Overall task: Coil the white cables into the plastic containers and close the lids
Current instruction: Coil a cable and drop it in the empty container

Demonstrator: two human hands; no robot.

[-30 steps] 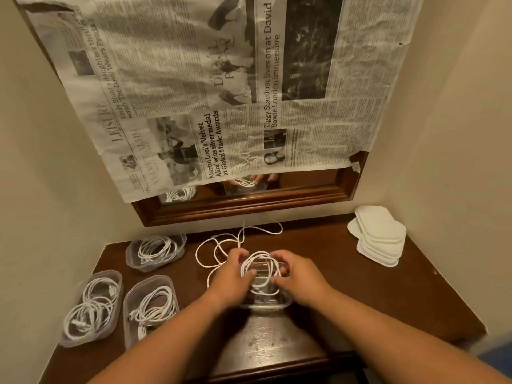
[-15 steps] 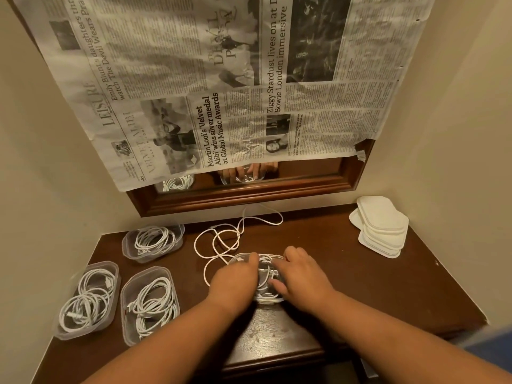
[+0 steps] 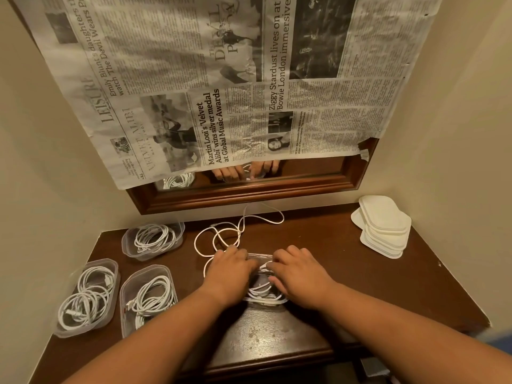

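Four containers (image 3: 125,243), two hands (image 3: 230,268), one stack of lids (image 3: 385,227).

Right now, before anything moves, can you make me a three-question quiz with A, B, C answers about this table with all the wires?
1. Where is the stack of white plastic lids?
A) at the far right corner of the dark brown wooden table
B) on the floor
C) inside a container

2. How many clear plastic containers of coiled white cable sit along the table's left side?
A) one
B) three
C) six

3. Those left containers are:
A) lidded
B) empty
C) open-topped

Answers:
1 A, the lids sit by the right wall.
2 B, three containers show there.
3 C, the cables show with no lid over them.
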